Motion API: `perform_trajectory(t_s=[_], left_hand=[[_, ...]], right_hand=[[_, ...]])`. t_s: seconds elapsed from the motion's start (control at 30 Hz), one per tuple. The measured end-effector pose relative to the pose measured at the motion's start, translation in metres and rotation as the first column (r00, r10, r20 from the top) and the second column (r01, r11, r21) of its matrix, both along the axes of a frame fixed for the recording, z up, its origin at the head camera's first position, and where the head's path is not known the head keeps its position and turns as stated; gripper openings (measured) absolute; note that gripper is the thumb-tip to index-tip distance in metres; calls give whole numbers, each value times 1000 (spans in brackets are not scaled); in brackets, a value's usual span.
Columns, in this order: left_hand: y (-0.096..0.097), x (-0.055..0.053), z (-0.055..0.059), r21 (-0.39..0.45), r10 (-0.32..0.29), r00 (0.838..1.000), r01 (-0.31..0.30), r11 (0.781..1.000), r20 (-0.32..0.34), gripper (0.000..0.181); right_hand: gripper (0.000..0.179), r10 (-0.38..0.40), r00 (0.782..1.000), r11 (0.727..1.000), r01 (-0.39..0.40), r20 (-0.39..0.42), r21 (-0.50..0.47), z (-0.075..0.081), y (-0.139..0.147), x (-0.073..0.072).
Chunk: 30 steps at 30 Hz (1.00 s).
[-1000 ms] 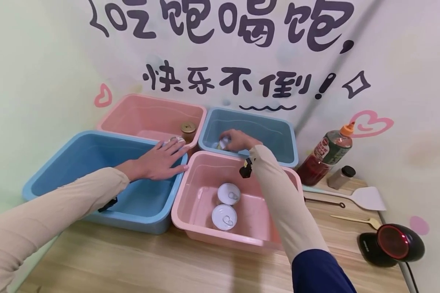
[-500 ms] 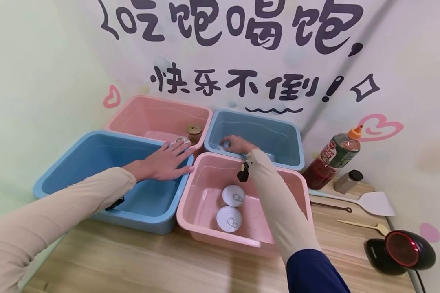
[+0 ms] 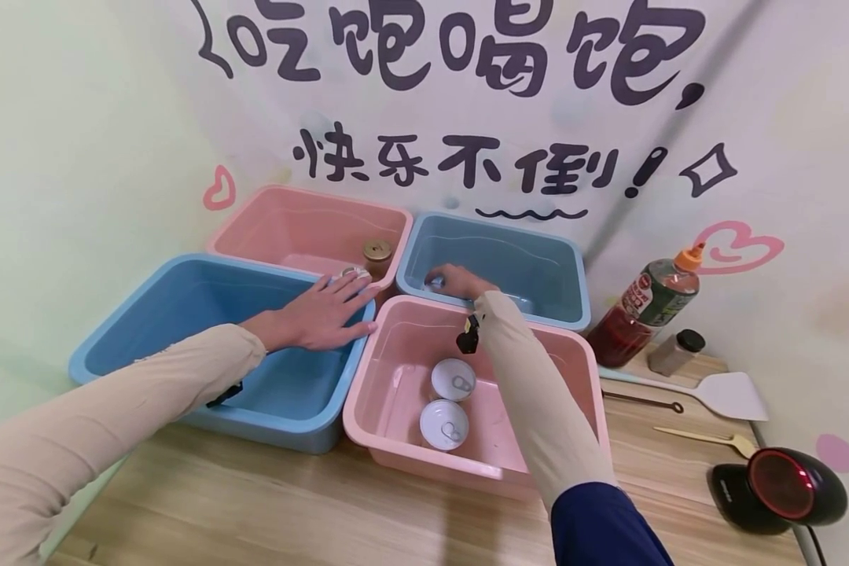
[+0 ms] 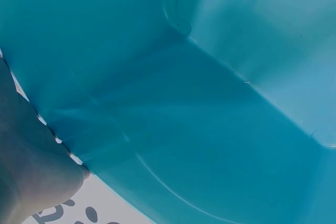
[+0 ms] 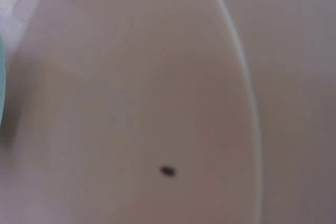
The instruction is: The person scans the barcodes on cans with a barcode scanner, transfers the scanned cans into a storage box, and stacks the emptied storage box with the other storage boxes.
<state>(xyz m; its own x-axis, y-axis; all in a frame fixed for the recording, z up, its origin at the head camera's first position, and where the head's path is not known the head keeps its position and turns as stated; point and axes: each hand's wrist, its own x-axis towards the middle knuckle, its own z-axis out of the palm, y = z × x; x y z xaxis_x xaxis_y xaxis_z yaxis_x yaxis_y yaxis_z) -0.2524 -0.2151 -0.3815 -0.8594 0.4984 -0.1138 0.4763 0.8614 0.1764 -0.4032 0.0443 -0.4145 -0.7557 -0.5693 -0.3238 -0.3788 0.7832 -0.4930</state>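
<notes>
My left hand [image 3: 323, 313] lies across the far right corner of the front-left blue bin [image 3: 325, 428], fingers straight and spread over its rim. Part of that hand [image 4: 37, 166] shows beside the bin wall in the left wrist view. Just beyond the fingertips, a silver-topped can [image 3: 354, 272] stands in the back pink bin [image 3: 311, 193], near a gold-topped can [image 3: 378, 251]. My right hand [image 3: 460, 281] reaches into the back-right blue bin [image 3: 498, 222], fingers curled round a small pale, shiny object [image 3: 435, 283] at its left end. The fingers hide most of this object.
Two white-lidded ring-pull cans, a farther can [image 3: 451, 379] and a nearer can [image 3: 443, 424], stand in the front pink bin [image 3: 431, 460] under my right forearm. To the right are a sauce bottle [image 3: 644, 306], a small jar [image 3: 676, 351], a spatula [image 3: 732, 395] and a black device [image 3: 778, 487].
The head view has shifted, so the scene sits slightly farther right. My right hand has sunk slightly lower in the back blue bin, covering more of the pale object. My left hand stays put.
</notes>
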Motion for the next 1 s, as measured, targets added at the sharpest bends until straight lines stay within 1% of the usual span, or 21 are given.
perform_trajectory(t_s=[0.1,0.2,0.27,0.37,0.43,0.47,0.6,0.73,0.87,1.0], left_hand=[[1,-1,-1,-11,3,1000,-3,1000,2,77],[2,0,-1,-4,-1,1000,1,1000,-4,77],[3,0,-1,0,-4,1000,4,1000,-7,78],[4,1,0,-8,-5,1000,5,1000,-8,77],[4,1,0,-11,-5,1000,4,1000,-6,76],[5,1,1,-10,-6,1000,6,1000,-8,76],[6,0,0,-13,-2,1000,2,1000,-2,75],[5,0,0,-14,-3,1000,3,1000,-6,75],[3,0,0,-17,-1,1000,1,1000,-8,75],[1,0,0,-21,4,1000,-4,1000,-6,75]], right_hand=[[39,1,1000,1000,-1,9,0,-1,1,0],[39,6,1000,1000,-6,25,-7,-2,3,0],[42,0,997,1000,1,82,-19,-2,4,0],[49,-21,984,999,25,179,-20,-3,7,0],[52,-41,975,999,44,218,-13,-2,9,1],[53,-48,974,999,50,220,-7,-1,10,1],[54,-70,982,998,68,175,16,5,12,1],[55,-87,990,996,85,109,22,20,14,2],[59,-95,994,995,96,47,-23,41,19,8],[62,-57,998,995,55,-25,-79,59,25,18]])
